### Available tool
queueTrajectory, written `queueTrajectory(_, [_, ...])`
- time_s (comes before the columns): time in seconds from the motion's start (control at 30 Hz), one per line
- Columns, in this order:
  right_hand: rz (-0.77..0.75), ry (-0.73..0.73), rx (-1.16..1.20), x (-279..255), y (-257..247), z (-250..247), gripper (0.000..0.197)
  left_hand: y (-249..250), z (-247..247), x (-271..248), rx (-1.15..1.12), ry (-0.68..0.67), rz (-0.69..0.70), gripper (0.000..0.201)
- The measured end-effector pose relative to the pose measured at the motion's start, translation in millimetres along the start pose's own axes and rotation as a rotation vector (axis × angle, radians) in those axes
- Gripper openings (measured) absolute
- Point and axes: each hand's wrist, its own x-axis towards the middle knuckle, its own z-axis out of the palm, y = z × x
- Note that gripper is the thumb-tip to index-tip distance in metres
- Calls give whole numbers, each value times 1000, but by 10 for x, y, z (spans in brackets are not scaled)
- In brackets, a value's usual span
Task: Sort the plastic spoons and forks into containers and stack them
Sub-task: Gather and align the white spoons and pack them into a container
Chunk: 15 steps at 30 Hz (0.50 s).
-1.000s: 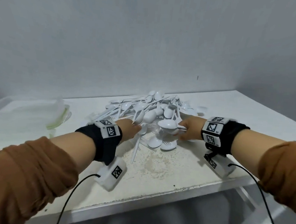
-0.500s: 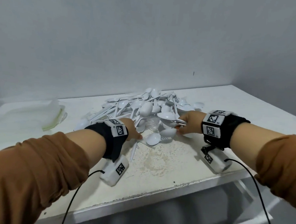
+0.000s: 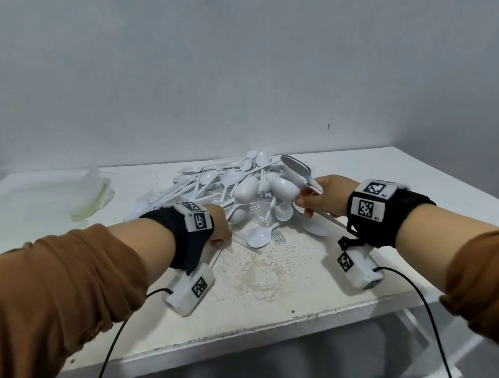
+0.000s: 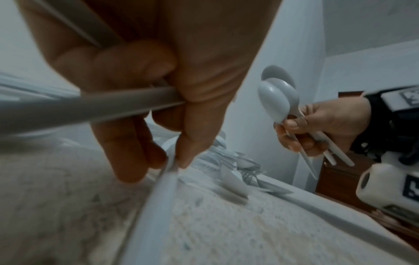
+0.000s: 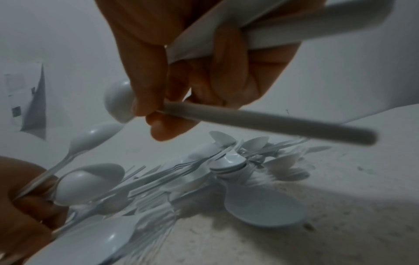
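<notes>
1. The right hand point(image 3: 326, 198) is raised just above the right side of the heap of white plastic spoons and forks point(image 3: 227, 187), its grip curled round a small bunch of spoons point(image 3: 295, 170); their bowls point up and away towards the wall, and the handles stick out below the fingers towards the near edge of the desk point(image 3: 264, 293).
2. In the left wrist view that bunch shows as three spoons with nested bowls, thumb pressed over the stems.
3. The left hand point(image 3: 219, 226) is low at the near left side of the heap, its grip closed on white handles point(image 4: 95, 105), while thumb and forefinger pinch the stem of another white utensil point(image 4: 163, 182) lying on the desk; which kind it is, I cannot tell.
4. The heap lies in the middle of the desk towards its far edge, with a few spoons and a fork point(image 3: 277, 237) loose at its near side.
5. Clear plastic containers point(image 3: 35, 194) sit at the left edge of the desk, apart from the heap.
</notes>
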Motion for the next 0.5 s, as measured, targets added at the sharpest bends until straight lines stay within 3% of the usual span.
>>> queueTrajectory(0.13, [-14, -21, -97, 18, -104, 39, 27, -140, -32, -84, -168, 47, 4, 34])
queueTrajectory(0.33, [-17, -102, -276, -62, -260, 228, 15, -354, -47, -206, -440, 97, 120, 29])
queueTrajectory(0.5, [-59, -172, -480, -158, -430, 385, 24, -430, -50, -314, -668, 145, 202, 17])
